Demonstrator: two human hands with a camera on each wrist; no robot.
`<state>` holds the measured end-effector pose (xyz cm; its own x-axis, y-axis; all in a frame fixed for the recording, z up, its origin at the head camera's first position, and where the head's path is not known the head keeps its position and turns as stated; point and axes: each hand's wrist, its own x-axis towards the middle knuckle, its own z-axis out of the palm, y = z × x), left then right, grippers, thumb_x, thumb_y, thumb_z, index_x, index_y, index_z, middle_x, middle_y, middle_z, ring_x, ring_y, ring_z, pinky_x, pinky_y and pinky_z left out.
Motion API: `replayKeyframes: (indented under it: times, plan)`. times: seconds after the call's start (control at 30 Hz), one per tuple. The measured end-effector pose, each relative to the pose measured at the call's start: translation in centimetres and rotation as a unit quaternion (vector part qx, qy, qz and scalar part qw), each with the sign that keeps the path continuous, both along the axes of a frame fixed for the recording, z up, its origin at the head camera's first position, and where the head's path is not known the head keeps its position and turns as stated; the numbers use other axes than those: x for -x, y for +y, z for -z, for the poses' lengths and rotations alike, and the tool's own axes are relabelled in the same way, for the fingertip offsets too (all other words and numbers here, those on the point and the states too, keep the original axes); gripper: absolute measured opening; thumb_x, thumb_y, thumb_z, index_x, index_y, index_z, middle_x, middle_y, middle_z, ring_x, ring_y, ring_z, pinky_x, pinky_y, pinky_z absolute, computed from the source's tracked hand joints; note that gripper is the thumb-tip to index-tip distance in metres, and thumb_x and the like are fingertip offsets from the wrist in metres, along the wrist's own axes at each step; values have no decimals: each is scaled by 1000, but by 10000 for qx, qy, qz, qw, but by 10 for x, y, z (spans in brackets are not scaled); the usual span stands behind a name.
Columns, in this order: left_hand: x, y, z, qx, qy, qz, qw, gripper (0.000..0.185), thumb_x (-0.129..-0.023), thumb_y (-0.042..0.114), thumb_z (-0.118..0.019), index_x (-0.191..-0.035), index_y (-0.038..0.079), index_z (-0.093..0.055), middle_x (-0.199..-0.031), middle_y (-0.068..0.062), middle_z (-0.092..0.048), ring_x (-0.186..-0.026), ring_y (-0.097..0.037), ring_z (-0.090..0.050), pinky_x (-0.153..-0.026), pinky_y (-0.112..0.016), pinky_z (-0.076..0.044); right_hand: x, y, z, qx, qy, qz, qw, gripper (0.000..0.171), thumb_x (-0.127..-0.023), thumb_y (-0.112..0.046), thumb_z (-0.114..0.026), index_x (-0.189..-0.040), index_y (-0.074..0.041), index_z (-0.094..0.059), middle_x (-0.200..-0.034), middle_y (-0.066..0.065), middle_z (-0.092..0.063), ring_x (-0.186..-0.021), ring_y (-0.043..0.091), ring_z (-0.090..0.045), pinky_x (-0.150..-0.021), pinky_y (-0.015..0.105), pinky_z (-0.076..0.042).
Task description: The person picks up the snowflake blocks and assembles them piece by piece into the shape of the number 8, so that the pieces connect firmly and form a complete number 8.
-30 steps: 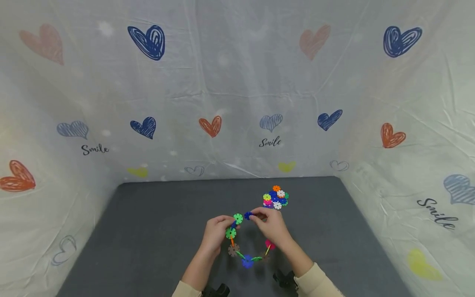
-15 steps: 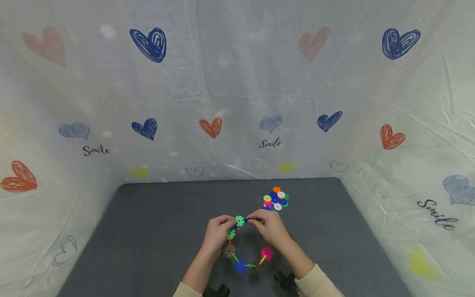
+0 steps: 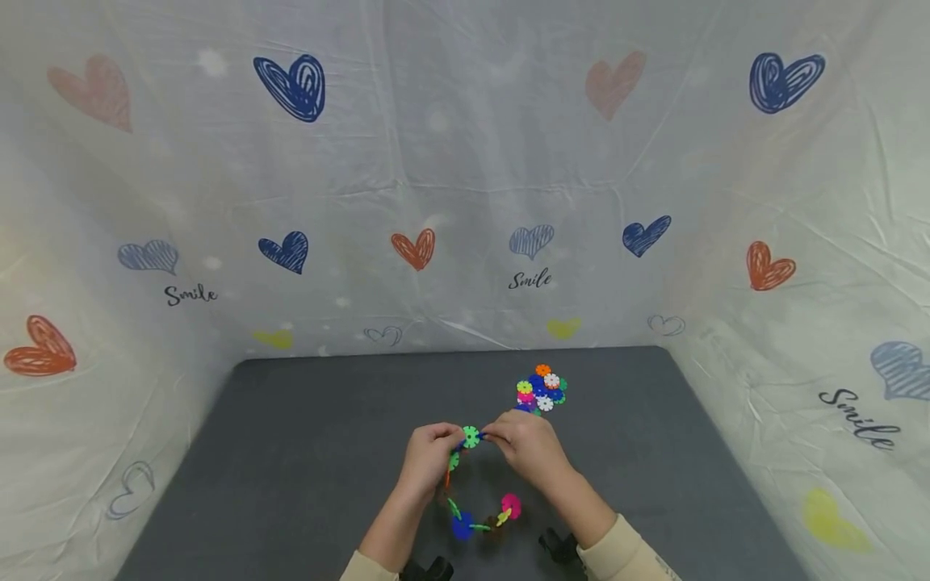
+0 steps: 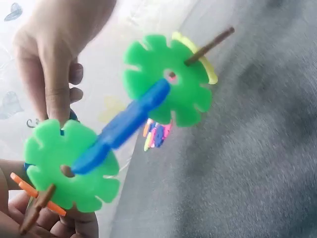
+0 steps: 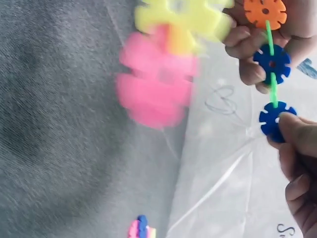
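In the head view my left hand (image 3: pixel 427 456) pinches a chain of slotted plastic snowflake discs near its upper end, beside a green disc (image 3: pixel 471 436). My right hand (image 3: pixel 536 450) pinches a blue snowflake disc (image 5: pixel 275 119) between thumb and fingertips, its edge meeting that green disc. The rest of the chain hangs in a curve below the hands, through a blue disc (image 3: pixel 462 526) to a pink disc (image 3: pixel 512 506) at its loose end. In the left wrist view two green discs joined by a blue disc (image 4: pixel 124 124) show close up.
A pile of loose snowflake discs (image 3: pixel 541 389) in several colours lies on the dark grey table (image 3: pixel 305 452) beyond my right hand. A pale curtain (image 3: pixel 465 161) printed with hearts surrounds the table. Black wrist mounts (image 3: pixel 559 547) sit below the wrists.
My right hand has brought the blue disc from a small gap up against the green disc. The chain's loose pink end has swung left and down, away from my right wrist.
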<state>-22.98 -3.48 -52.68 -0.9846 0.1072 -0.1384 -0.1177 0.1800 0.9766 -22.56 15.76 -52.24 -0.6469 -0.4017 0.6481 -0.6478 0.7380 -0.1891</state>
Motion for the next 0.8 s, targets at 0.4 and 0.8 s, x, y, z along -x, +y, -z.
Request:
replayKeyframes:
  times: [0.4, 0.8]
  plan:
    - [2, 4, 1, -116, -195, 81, 9997, 23, -100, 15, -60, -93, -1, -76, -85, -15, -74, -88, -23, -62, -75, -33, -47, 2, 6, 10, 1480, -1203, -397, 9809, 8, -84, -9, -80, -92, -11, -81, -83, -4, -73, -67, 4, -61, -62, 18, -52]
    - [5, 0, 12, -453, -321, -216, 9982, 25, -102, 13, -51, -102, -6, -67, -98, -22, -70, -78, -18, -59, -71, -31, -48, 24, 46, 20, 2853, -3245, 651, 8995, 25, -96, -29, -70, -116, -15, -76, -101, 8, -76, -81, 23, -68, -64, 25, -54]
